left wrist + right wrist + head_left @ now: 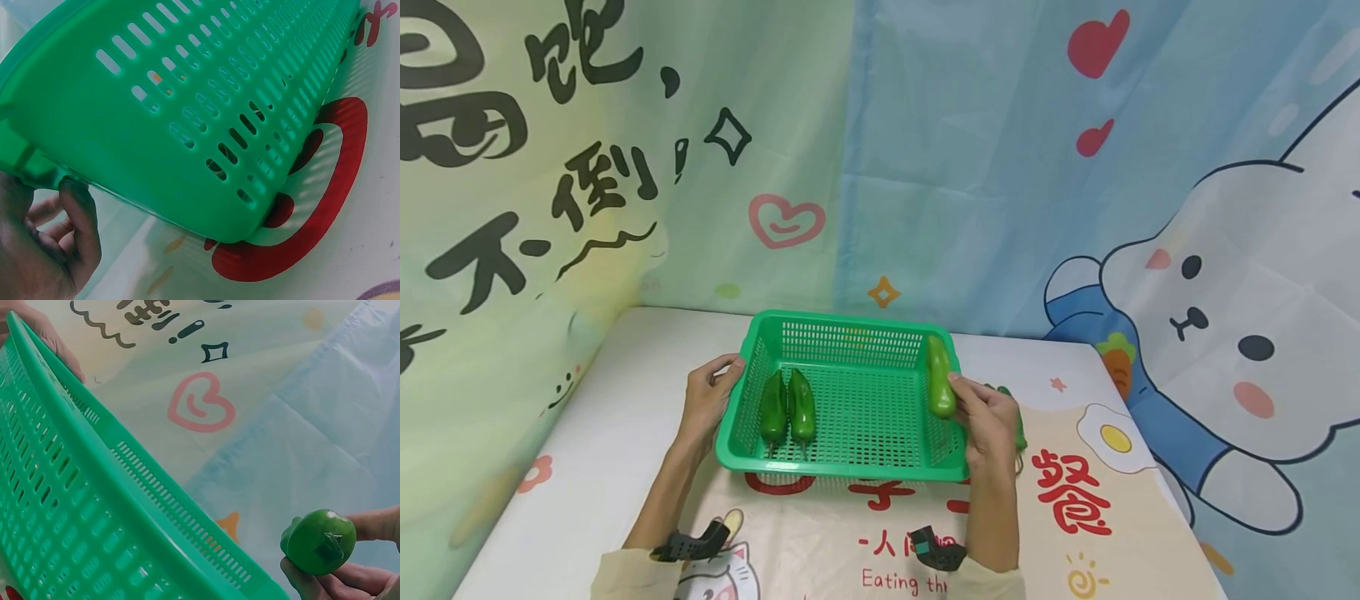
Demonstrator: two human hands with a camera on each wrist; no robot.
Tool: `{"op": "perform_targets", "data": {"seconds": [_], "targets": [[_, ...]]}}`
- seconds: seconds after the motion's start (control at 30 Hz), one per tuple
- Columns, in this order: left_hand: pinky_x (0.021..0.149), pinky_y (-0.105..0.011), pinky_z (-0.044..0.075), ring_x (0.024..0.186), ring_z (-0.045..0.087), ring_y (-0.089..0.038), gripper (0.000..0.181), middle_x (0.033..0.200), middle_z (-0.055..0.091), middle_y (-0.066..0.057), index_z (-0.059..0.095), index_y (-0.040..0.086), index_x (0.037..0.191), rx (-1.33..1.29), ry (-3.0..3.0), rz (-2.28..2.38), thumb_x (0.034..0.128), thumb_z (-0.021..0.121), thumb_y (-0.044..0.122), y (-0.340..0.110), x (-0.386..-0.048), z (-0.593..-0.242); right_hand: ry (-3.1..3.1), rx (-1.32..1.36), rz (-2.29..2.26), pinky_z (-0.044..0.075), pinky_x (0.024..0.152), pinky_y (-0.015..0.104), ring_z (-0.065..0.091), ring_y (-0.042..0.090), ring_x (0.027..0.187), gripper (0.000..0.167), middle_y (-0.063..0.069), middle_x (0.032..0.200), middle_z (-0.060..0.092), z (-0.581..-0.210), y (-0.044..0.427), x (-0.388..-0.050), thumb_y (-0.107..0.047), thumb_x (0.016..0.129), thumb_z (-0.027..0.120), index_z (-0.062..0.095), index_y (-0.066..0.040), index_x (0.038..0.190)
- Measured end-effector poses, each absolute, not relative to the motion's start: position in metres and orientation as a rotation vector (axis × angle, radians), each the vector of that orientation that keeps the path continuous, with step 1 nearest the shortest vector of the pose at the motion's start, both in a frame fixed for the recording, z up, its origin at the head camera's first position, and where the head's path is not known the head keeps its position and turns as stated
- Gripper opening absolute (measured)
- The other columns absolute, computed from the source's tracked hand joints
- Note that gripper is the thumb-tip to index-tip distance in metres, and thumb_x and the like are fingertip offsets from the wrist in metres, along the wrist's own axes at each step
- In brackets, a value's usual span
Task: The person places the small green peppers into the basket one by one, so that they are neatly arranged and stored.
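Note:
A green plastic basket (865,467) with slotted walls sits in front of me. My left hand (709,398) grips its left rim; in the left wrist view the fingers (81,231) curl under the rim's edge. Two dark green peppers (773,408) lie side by side in the basket's left part. With my right hand (991,417) I pinch a lighter green pepper (940,383) by the basket's right end. The right wrist view shows this pepper (320,542) end-on between thumb and fingers, apart from the rim.
More green pepper (1019,429) shows on the table to the right, partly hidden behind my right hand. A printed mat (1060,542) covers part of the white table (625,375). A patterned cloth (955,167) hangs behind the table.

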State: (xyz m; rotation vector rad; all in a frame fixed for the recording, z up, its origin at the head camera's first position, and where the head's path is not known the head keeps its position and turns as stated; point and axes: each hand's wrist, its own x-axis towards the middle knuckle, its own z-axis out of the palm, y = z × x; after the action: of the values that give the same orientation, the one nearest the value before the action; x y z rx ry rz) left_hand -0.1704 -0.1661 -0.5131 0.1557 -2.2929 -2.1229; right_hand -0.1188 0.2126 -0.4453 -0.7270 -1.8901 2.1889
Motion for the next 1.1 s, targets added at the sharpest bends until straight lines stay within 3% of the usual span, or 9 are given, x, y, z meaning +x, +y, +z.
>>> {"op": "perform_targets", "data": {"seconds": [0.63, 1.1], "targets": [[0.069, -0.021, 0.068, 0.076, 0.078, -0.002, 0.049, 0.11, 0.083, -0.017, 0.06, -0.005, 0.148, 0.154, -2.283, -2.118, 0.116, 0.057, 0.031, -0.166, -0.17, -0.514, -1.913, -0.626, 2.219, 0.065, 0.071, 0.017, 0.077, 0.004, 0.075, 0.043, -0.002, 0.089, 0.079, -0.452, 0.189, -0.126, -0.01, 0.101, 0.079, 0.068, 0.018, 0.132], [0.069, -0.021, 0.068, 0.075, 0.079, -0.004, 0.048, 0.104, 0.085, -0.009, 0.061, -0.003, 0.149, 0.143, -2.267, -2.153, 0.1163, 0.056, 0.032, -0.167, -0.172, -0.517, -1.976, -0.638, 2.219, 0.065, 0.072, 0.017, 0.077, 0.006, 0.076, 0.041, 0.002, 0.093, 0.081, -0.46, 0.175, -0.132, -0.013, 0.101, 0.08, 0.072, 0.013, 0.131]]}}
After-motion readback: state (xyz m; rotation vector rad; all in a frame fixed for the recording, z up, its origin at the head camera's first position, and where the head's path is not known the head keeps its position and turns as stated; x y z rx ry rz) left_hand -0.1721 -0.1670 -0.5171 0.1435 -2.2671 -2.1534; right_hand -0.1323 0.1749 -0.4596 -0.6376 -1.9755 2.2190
